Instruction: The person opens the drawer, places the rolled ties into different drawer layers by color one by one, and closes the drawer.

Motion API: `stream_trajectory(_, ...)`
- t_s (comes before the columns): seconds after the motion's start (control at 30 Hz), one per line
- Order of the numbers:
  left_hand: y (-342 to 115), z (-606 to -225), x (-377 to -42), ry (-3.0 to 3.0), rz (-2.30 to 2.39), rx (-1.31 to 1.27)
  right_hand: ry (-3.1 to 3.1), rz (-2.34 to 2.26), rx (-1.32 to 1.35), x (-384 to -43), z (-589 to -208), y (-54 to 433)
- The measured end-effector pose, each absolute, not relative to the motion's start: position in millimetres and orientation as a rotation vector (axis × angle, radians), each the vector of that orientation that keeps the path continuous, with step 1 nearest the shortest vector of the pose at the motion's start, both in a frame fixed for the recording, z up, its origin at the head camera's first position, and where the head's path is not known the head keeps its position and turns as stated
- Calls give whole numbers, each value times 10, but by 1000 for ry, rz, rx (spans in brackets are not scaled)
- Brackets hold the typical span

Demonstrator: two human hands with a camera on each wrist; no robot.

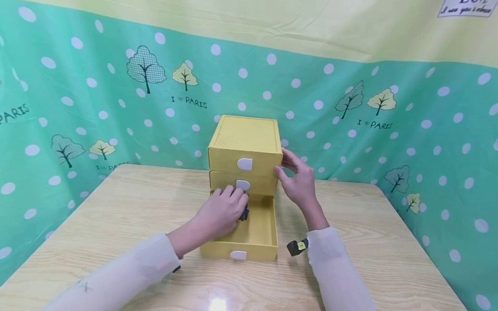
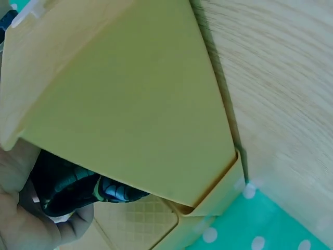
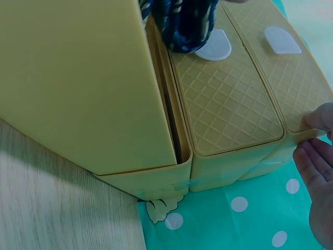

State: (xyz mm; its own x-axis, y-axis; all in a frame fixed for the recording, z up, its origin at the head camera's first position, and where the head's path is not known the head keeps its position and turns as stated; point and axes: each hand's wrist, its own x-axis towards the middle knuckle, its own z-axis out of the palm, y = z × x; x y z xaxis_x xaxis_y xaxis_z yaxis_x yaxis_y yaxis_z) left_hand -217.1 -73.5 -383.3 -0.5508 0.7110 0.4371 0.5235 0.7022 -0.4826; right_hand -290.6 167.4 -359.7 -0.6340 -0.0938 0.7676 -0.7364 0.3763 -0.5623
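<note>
A yellow three-tier drawer cabinet (image 1: 245, 135) stands on the table, its bottom drawer (image 1: 257, 251) pulled out toward me. My left hand (image 1: 221, 212) is over that drawer and holds a dark blue-black patterned cloth bundle (image 2: 78, 186). In the right wrist view the cloth (image 3: 186, 23) hangs at the drawer's mouth, in front of the middle drawer's white tab (image 3: 216, 47). The cloth's exact kind is unclear, as the fingers cover much of it. My right hand (image 1: 300, 181) holds the cabinet's upper right front edge, thumb on the front and fingers along the side.
The wood-grain table (image 1: 143, 206) extends around the cabinet. Behind and at both sides hangs a green-and-yellow curtain (image 1: 253, 89) with dots and trees. The top drawer (image 1: 227, 160) and middle drawer (image 1: 222, 180) are closed. A small black wrist camera (image 1: 296, 247) sits by the right sleeve.
</note>
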Motion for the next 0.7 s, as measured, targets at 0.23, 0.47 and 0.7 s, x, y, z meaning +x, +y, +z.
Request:
stream_trajectory(0.23,-685,-3912,-2246,-2279,413,-969,-1999,1249,706,-2907,-3601,1685)
stream_trajectory(0.47,-628,-3957,-2324,-2279,447,-996,-1992,1261,717,-2906,-3604,1687)
stream_trajectory(0.7,-564,-4043,-2384,-2314,443,-1030,-1944,1272,751,-2795,-3505,1629)
